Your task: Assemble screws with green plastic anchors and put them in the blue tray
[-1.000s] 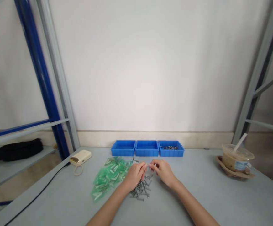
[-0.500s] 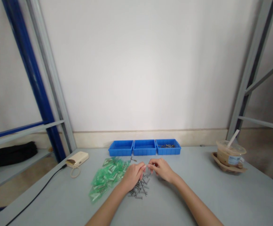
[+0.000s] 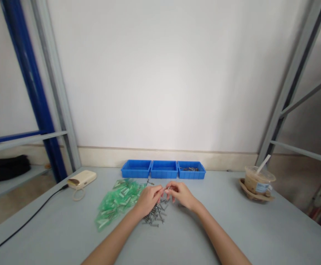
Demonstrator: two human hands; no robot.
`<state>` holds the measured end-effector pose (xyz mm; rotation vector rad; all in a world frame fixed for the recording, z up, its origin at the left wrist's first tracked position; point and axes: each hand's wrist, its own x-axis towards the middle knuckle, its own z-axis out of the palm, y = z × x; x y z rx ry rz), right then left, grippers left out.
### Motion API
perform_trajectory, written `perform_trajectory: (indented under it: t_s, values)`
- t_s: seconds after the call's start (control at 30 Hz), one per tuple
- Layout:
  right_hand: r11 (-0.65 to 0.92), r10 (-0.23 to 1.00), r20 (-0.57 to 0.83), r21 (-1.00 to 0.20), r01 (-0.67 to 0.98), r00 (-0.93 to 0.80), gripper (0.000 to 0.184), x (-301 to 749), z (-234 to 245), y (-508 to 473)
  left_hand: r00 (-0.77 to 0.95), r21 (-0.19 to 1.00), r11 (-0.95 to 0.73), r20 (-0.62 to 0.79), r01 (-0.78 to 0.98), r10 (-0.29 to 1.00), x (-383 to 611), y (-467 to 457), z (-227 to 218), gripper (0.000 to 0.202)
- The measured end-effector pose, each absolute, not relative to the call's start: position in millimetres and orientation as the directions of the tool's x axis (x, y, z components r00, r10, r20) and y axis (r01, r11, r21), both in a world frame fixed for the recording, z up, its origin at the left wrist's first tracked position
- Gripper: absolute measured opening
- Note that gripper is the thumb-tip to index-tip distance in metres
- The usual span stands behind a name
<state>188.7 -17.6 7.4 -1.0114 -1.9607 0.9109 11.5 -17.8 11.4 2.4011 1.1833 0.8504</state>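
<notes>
My left hand [image 3: 148, 200] is closed in a pinch above a pile of grey metal screws [image 3: 155, 214]. Its fingertips meet those of my right hand [image 3: 180, 194], which is pinched too. Whatever lies between the fingers is too small to make out. Part of the screw pile is hidden under my left hand and wrist. Left of that hand lies a heap of green plastic packets [image 3: 117, 200] with pale pieces inside. A few loose screws [image 3: 150, 182] rest just beyond my left hand.
Three blue bins [image 3: 164, 175] stand in a row along the wall; the right bin [image 3: 191, 175] holds small metal pieces. At left is a cream power bank [image 3: 84, 178] with a black cable [image 3: 24, 224]. A drink cup [image 3: 257, 180] sits in a cardboard holder [image 3: 251, 195] at right.
The camera view has shifted, so everything on the table sits further left. My right fingers have come closer to my left ones, and the fingertips now meet.
</notes>
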Motion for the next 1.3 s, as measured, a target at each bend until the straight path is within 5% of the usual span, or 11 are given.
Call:
perform_trajectory:
  t_s: [0.4,0.7,1.03,1.3]
  values:
    - [0.434,0.887,0.263,-0.757,0.489,-0.379,0.056,183.0,9.2,-25.6,0.470,0.508,-0.630,0.419,0.588,0.777,13.2,-22.4,13.1,0.029]
    - [0.410,0.900,0.270,-0.792,0.452,-0.343,0.049,182.5,6.1,-25.4,0.492,0.374,-0.679,0.483,0.632,0.724,12.6,-22.1,10.9,0.033]
    - [0.435,0.888,0.270,-0.752,0.495,-0.372,0.029,182.7,8.2,-24.2,0.413,0.651,-0.553,0.375,0.520,0.830,12.3,-16.1,7.9,0.048]
    - [0.437,0.898,0.285,-0.669,0.601,-0.335,0.027,183.9,10.3,-27.0,0.418,0.673,-0.550,0.370,0.494,0.829,11.8,-13.6,8.3,0.049]
